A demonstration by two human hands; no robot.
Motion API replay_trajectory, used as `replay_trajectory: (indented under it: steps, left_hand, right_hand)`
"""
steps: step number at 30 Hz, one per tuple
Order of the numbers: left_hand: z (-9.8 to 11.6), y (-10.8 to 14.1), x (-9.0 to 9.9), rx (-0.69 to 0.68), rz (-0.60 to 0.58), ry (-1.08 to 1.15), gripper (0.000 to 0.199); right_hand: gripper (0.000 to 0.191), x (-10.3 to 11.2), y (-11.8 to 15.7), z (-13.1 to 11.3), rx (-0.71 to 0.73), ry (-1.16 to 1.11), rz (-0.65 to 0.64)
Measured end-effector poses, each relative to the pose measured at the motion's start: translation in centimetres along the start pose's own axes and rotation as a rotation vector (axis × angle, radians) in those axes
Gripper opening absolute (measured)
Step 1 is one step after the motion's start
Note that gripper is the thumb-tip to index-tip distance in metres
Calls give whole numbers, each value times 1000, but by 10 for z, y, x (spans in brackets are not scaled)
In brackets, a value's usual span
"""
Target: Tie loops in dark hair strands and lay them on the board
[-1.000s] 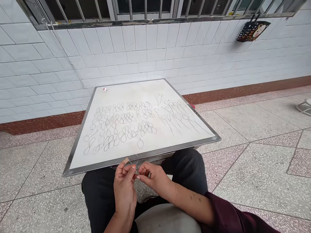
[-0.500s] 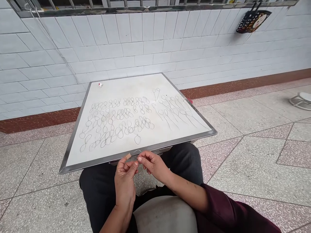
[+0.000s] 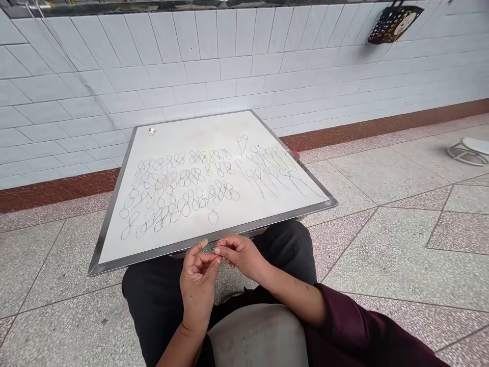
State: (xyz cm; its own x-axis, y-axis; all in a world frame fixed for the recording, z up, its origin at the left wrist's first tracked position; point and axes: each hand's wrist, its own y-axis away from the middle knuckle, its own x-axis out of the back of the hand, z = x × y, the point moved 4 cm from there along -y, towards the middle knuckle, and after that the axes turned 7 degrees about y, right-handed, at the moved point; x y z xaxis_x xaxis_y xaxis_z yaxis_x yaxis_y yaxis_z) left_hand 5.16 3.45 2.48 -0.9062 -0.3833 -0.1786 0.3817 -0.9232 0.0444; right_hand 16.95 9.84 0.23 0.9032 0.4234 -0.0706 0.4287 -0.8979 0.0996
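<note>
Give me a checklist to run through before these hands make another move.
1. Left hand and right hand together at the fingers: ok.
2. Grip on anything between them: cannot tell; too fine and partly hidden.
3. Tan finger wrap on the left hand: ok, in place.
4. Figure-eight loops lying on the white tabletop: ok.
5. Long-tailed loops separate from each other: not ok; several overlap.
6. Single loop inside the gray front edge: ok.

Two hands [image 3: 198,288] [image 3: 246,259], one table [image 3: 198,131], one bag [image 3: 394,24]

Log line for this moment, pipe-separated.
left hand: pinched, meeting right hand | right hand: pinched | held item: indiscernible | table: thin loops in rows
</note>
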Motion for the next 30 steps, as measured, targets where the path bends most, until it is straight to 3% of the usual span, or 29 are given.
replay_trajectory:
  steps: [8,18,25,30]
  left_hand:
    - [3,1,-2,15,5,-17,43]
    - [-3,6,1,-11,4,-182,43]
    - [-3,5,0,119,-4,48,63]
    - [-3,7,0,180,-51,153,63]
  right_hand:
    - [36,4,-1,-3,-31,39,-48]
    - [35,6,-3,-7,70,125,-89]
    - [37,6,-5,-11,24,44,-101]
    - [38,9,-3,-15,25,-22,-121]
